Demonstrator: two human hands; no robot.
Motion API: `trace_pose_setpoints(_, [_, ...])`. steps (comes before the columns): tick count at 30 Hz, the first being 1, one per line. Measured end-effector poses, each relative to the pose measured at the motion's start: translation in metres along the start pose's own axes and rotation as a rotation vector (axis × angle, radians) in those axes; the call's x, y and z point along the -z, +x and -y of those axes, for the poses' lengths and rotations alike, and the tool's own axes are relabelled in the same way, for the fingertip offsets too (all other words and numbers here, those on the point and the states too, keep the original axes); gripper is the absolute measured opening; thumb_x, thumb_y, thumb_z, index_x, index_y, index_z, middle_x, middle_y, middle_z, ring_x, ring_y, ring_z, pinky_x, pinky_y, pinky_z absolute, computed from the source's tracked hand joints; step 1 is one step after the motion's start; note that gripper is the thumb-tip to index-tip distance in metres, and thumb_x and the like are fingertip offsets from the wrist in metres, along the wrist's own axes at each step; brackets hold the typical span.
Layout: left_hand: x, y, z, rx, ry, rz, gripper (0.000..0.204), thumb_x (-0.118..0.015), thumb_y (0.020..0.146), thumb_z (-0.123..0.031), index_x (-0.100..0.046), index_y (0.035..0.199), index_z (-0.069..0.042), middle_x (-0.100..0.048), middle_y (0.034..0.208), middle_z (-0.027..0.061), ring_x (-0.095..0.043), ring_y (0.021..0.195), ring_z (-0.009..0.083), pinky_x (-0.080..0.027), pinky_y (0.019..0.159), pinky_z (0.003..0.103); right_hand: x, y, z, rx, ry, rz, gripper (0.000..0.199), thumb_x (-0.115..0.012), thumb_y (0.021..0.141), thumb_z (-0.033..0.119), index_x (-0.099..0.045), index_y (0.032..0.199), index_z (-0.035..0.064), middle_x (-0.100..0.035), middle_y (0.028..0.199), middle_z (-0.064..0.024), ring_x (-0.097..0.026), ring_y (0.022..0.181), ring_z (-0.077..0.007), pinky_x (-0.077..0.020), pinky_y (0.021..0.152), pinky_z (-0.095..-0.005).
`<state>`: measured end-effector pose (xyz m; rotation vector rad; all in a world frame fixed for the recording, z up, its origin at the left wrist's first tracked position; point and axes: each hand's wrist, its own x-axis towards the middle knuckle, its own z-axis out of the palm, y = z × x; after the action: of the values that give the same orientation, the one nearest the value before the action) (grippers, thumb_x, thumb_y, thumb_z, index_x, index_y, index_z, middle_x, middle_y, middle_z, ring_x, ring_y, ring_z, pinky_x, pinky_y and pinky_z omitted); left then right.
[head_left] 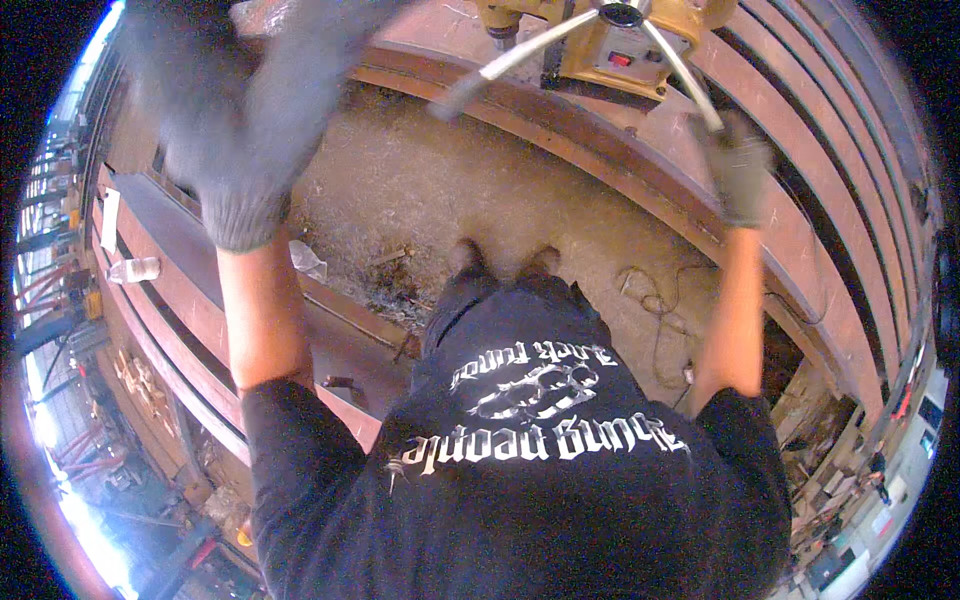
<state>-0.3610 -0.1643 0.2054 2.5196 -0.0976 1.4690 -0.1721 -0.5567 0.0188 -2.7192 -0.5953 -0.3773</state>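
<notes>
A yellow drilling machine (590, 75) with a red switch stands on a rust-brown steel beam (560, 122) at the top of the view. Metal spokes of its feed handle (535, 52) fan out from a round hub. My right hand (742, 170), in a grey glove, is closed around the end of the right-hand spoke. The left spoke's dark grip points free over the ground. My left hand (235, 150), also gloved, is raised close to the camera and blurred. Its thumb and fingers are spread apart, and nothing shows in it. The fingertips run out of view.
More steel beams (835, 200) lie side by side on the right and others (165, 290) on the left. A clear plastic bottle (133, 270) lies on a left beam. A thin cable (655, 300) loops over the dirt ground, near wood scraps (825, 480).
</notes>
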Motion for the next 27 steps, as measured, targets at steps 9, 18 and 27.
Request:
trace_pose_setpoints(9, [-0.006,-0.075,-0.007,0.306,-0.355,0.061,0.059,-0.074,0.095,-0.014,-0.046,0.146,-0.001,-0.062,0.137,0.0160,-0.065,0.119,0.0257,-0.056,0.095,0.035,-0.148,-0.023,0.074,-0.333,0.690,0.038,0.037,-0.073,0.096,0.040,-0.075,0.100,0.0037,-0.065,0.075,-0.0046,-0.060,0.071,-0.0182,-0.0508,0.068,-0.0383])
trace_pose_setpoints(18, [0.019,-0.180,0.002,0.993,-0.285,-0.010,0.057,-0.074,0.094,-0.006,-0.050,0.145,-0.007,-0.062,0.135,0.0109,-0.063,0.117,0.0198,-0.054,0.100,0.033,0.095,0.037,0.031,-0.053,-0.154,0.325,0.065,-0.066,0.092,0.060,-0.071,0.108,-0.0032,-0.072,0.099,-0.0300,-0.072,0.096,-0.0458,-0.0543,0.082,-0.0505])
trace_pose_setpoints(27, [0.092,-0.239,0.093,1.247,0.069,0.002,0.069,-0.081,0.090,-0.033,-0.049,0.146,-0.009,-0.067,0.127,0.0163,-0.068,0.113,0.0251,-0.056,0.096,0.040,0.182,0.049,0.098,-0.230,-0.328,0.501,0.052,-0.071,0.100,0.032,-0.063,0.130,-0.0096,-0.071,0.121,-0.0182,-0.065,0.110,-0.0268,-0.0489,0.102,-0.0347])
